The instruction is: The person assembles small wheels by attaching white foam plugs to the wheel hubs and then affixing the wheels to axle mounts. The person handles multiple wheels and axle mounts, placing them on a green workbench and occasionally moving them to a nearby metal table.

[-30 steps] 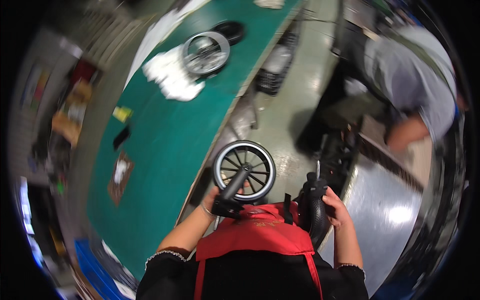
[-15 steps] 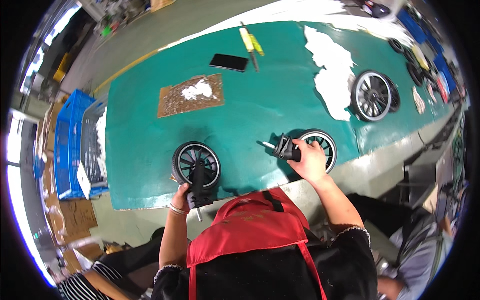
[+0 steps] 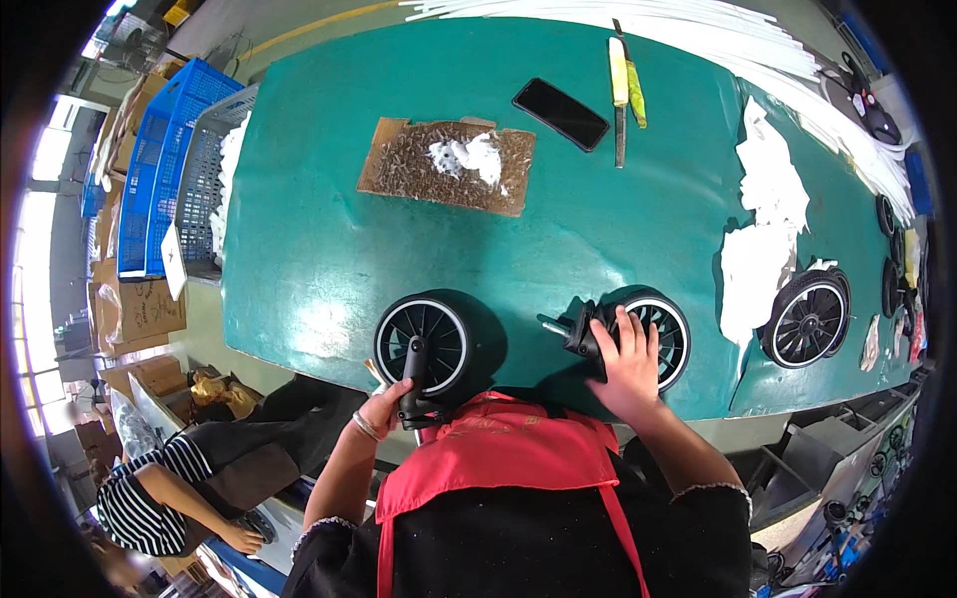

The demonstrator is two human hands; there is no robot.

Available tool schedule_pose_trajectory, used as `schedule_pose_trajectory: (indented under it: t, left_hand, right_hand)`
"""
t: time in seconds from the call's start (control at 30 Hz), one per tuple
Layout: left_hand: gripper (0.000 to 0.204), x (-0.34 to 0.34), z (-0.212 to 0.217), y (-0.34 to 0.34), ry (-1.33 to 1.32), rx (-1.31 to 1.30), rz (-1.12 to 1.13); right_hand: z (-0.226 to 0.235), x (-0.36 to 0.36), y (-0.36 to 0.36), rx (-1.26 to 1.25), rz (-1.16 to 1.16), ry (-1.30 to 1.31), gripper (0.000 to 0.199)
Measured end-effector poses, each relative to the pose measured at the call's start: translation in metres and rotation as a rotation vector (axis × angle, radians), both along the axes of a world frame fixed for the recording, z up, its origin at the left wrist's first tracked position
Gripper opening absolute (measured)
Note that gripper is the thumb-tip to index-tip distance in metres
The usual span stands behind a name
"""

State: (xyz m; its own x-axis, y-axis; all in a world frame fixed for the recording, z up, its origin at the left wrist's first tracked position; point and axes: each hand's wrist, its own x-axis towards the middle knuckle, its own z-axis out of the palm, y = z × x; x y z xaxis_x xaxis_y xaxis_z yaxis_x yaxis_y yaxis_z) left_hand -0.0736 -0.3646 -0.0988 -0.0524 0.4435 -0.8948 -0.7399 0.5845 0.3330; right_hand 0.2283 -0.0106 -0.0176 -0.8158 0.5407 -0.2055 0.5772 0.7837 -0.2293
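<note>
My left hand [image 3: 381, 409] is closed around the black fork [image 3: 416, 371] of a spoked wheel [image 3: 435, 335] with a pale ring, near the table's front edge. A thin, light stick-like piece [image 3: 376, 373] sticks up beside its fingers; what it is I cannot tell. A second wheel [image 3: 675, 344] lies to the right, its black fork [image 3: 582, 331] pointing left with a metal pin [image 3: 552, 326] at the end. My right hand [image 3: 630, 371] rests over this wheel and fork, fingers spread and stretched out.
The green table [image 3: 299, 249] carries a cardboard piece [image 3: 394, 184] with white paste [image 3: 467, 156], a phone [image 3: 561, 114], a yellow-handled blade [image 3: 619, 95], white sheeting [image 3: 755, 269] and more wheels [image 3: 807, 319]. Crates [image 3: 159, 199] stand left; a person in striped clothing [image 3: 150, 503] is at lower left.
The view has shifted, so the table's things appear farther right. My right hand has loosened from the second wheel's fork and its fingers have spread. My left hand keeps its hold.
</note>
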Motion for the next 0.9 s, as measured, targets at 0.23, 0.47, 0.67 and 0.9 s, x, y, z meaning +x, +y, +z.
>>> schedule_pose_trajectory:
  t: [0.23,0.47,0.67,0.9]
  left_hand:
    - [0.064,0.019,0.027,0.077,-0.347,0.342,0.285]
    - [0.067,-0.019,0.016,0.064,-0.132,0.405,0.383]
    - [0.065,-0.044,0.034,0.069,0.12,0.416,0.532]
    - [0.065,-0.054,0.054,0.073,0.359,0.499,0.646]
  right_hand:
    - [-0.002,-0.043,0.033,-0.043,-0.075,-0.269,0.092]
    - [0.021,-0.093,0.082,0.058,-0.058,-0.254,0.085]
    - [0.034,-0.207,0.125,0.354,0.062,-0.458,0.081]
    - [0.023,-0.254,0.111,0.356,0.117,-0.573,0.075]
